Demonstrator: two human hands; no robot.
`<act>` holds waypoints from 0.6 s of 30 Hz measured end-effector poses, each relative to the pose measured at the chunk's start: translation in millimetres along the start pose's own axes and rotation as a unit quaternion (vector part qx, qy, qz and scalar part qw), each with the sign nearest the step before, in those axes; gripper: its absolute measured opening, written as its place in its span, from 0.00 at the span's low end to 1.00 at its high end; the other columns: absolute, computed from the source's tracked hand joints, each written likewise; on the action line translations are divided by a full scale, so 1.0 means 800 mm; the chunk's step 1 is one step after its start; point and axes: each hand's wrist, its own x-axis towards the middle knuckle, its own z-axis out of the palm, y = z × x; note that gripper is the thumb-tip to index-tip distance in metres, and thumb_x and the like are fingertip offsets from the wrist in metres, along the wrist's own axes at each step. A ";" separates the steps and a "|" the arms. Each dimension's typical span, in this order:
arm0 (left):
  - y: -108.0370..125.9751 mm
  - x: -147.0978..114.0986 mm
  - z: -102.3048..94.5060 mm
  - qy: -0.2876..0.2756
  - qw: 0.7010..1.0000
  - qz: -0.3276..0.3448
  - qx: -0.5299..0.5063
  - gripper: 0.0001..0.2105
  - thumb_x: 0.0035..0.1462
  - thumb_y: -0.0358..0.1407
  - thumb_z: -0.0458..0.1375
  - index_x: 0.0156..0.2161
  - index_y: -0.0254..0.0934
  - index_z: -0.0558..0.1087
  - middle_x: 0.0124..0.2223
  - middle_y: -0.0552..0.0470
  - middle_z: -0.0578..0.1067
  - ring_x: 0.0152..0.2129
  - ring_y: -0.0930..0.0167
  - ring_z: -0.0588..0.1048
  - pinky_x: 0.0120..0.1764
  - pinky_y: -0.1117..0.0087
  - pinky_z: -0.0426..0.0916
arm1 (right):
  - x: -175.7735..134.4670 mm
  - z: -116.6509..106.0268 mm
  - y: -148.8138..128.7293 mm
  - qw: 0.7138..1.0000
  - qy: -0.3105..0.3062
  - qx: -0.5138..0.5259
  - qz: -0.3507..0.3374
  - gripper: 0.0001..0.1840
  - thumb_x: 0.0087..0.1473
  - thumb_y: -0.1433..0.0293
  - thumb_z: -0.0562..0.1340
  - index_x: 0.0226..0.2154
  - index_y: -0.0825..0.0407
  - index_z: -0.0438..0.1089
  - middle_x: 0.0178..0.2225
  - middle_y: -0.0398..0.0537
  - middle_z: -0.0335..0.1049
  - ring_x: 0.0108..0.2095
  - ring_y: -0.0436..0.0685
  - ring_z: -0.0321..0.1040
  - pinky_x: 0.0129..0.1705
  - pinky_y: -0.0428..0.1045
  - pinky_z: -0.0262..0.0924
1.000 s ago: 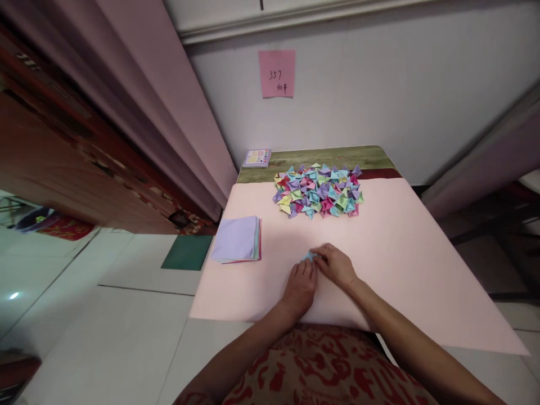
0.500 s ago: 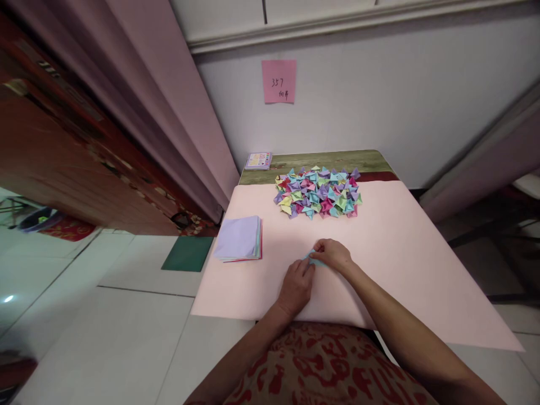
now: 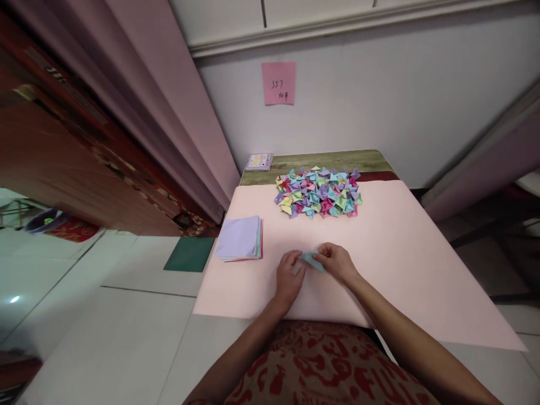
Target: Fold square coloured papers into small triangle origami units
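Between my hands is a small folded piece of light blue paper (image 3: 311,260), held just over the pink table cover. My right hand (image 3: 336,261) pinches its right end between thumb and fingers. My left hand (image 3: 289,277) is at the paper's left tip, with thumb and fingers apart; the fingertips are close to or touching the edge. Left of my hands lies a stack of square paper (image 3: 238,237), lilac on top with other colours showing at the edges. Behind them spreads a pile of folded paper pieces (image 3: 318,194) in many colours.
A pink cover (image 3: 400,264) lies over the table, leaving its green wood-look back edge (image 3: 354,159) bare. A small printed pack (image 3: 259,161) sits at the back left corner. The wall bears a pink note (image 3: 279,83). A curtain hangs at the left.
My left hand has shifted left and its fingers have spread from the paper. More of the blue paper shows, and my right hand still pinches it.
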 end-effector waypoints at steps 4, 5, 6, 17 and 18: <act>0.023 0.014 0.004 0.051 0.959 -0.180 -0.213 0.19 0.48 0.38 0.65 0.45 0.35 0.70 0.41 0.46 0.76 0.35 0.69 0.76 0.42 0.63 0.73 | -0.003 -0.004 -0.010 0.964 0.004 0.255 0.080 0.22 0.34 0.54 0.73 0.24 0.51 0.68 0.20 0.41 0.68 0.20 0.49 0.63 0.24 0.46 0.59; 0.031 0.017 0.006 0.049 0.940 -0.207 -0.267 0.19 0.47 0.40 0.66 0.43 0.34 0.70 0.39 0.47 0.76 0.34 0.69 0.77 0.40 0.63 0.74 | -0.005 -0.004 -0.014 0.952 0.005 0.292 0.093 0.23 0.32 0.54 0.74 0.24 0.51 0.68 0.21 0.41 0.69 0.21 0.49 0.64 0.25 0.46 0.61; 0.041 0.021 0.008 0.033 0.923 -0.231 -0.305 0.19 0.46 0.43 0.67 0.41 0.34 0.71 0.35 0.48 0.77 0.30 0.70 0.77 0.38 0.63 0.74 | -0.008 -0.004 -0.019 0.942 0.007 0.320 0.099 0.23 0.31 0.55 0.75 0.24 0.52 0.68 0.22 0.41 0.69 0.22 0.49 0.65 0.27 0.46 0.62; 0.083 0.035 0.003 -0.062 0.916 -0.234 -0.319 0.17 0.42 0.44 0.69 0.28 0.34 0.70 0.24 0.56 0.72 0.19 0.76 0.71 0.22 0.73 0.72 | -0.024 -0.010 -0.030 0.926 -0.029 0.357 0.121 0.24 0.38 0.58 0.74 0.39 0.49 0.73 0.31 0.43 0.73 0.29 0.50 0.69 0.29 0.44 0.63; 0.086 0.035 0.001 -0.073 0.920 -0.229 -0.311 0.17 0.43 0.44 0.68 0.29 0.33 0.70 0.24 0.56 0.72 0.19 0.76 0.71 0.22 0.73 0.72 | -0.023 -0.012 -0.028 0.923 -0.040 0.361 0.125 0.22 0.39 0.58 0.74 0.36 0.51 0.74 0.28 0.42 0.72 0.27 0.49 0.67 0.27 0.44 0.61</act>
